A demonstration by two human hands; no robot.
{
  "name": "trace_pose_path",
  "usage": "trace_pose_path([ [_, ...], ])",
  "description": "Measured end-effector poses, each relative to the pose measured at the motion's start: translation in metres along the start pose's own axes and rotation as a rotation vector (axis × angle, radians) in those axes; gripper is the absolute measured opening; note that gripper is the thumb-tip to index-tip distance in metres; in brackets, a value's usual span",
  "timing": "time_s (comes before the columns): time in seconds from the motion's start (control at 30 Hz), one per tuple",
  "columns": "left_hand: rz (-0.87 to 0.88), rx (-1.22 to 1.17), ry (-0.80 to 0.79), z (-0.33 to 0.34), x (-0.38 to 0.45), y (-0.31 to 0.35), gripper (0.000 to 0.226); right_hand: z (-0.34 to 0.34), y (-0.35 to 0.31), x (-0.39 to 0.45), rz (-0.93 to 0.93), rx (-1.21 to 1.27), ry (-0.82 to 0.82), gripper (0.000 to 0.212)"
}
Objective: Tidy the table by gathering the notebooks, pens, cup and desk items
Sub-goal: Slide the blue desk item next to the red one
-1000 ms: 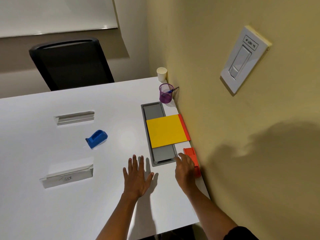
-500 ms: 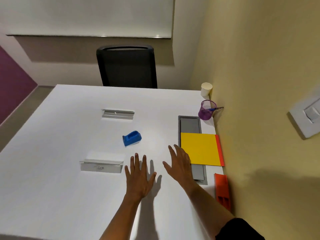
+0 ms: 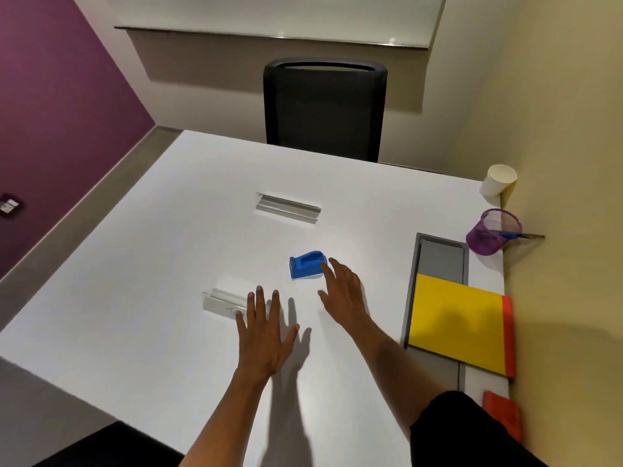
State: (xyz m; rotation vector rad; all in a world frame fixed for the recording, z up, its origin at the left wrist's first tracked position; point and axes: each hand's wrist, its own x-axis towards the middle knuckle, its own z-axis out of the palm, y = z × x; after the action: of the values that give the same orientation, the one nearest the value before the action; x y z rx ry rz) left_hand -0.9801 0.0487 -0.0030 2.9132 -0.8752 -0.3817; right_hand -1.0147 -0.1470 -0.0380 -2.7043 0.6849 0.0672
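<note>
Hands spread open: right hand point(image 3: 342, 291) seemingly brushing wedge-shaped blue plastic dispenser point(image 3: 307, 264); left hand point(image 3: 264, 335) empty.

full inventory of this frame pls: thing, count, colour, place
tape dispenser: 1, blue, table centre, at right fingertips
name plate holders: 2, clear/silver, far centre and near the left hand
notebook: 1, yellow, on an orange one, right edge by the wall
pen cup: 1, purple mesh, far right, blue pen in it
paper cup: 1, white, far right corner
orange item: 1, near right edge, unclear
cable tray: 1, grey, set into the table
chair: 1, black, far side
left hand: open, empty
right hand: open, empty
</note>
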Motion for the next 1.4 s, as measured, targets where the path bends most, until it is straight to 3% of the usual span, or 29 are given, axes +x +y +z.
trace_pose_path([
  [0.37,-0.018,-0.004,0.013,0.006,0.036,-0.016,0.079,0.02,-0.004,0.068,-0.147,-0.001,-0.015,0.07],
  [0.57,-0.01,-0.021,-0.009,0.015,0.027,-0.019,0.078,0.022,-0.005,0.061,-0.048,0.077,-0.031,0.067],
  [0.7,0.01,-0.023,-0.028,0.016,0.019,-0.011,0.079,0.022,0.001,0.041,-0.019,0.081,-0.017,0.053],
  [0.93,0.067,-0.029,-0.044,0.009,-0.003,0.01,0.081,0.014,0.013,-0.019,0.026,0.149,0.034,0.058],
  [1.1,0.146,-0.035,-0.072,0.01,-0.029,0.024,0.105,0.01,0.02,-0.07,0.077,0.146,0.047,0.065],
  [1.4,0.268,-0.03,-0.156,0.018,-0.086,0.043,0.111,0.009,0.034,-0.17,0.196,0.13,0.052,0.058],
])
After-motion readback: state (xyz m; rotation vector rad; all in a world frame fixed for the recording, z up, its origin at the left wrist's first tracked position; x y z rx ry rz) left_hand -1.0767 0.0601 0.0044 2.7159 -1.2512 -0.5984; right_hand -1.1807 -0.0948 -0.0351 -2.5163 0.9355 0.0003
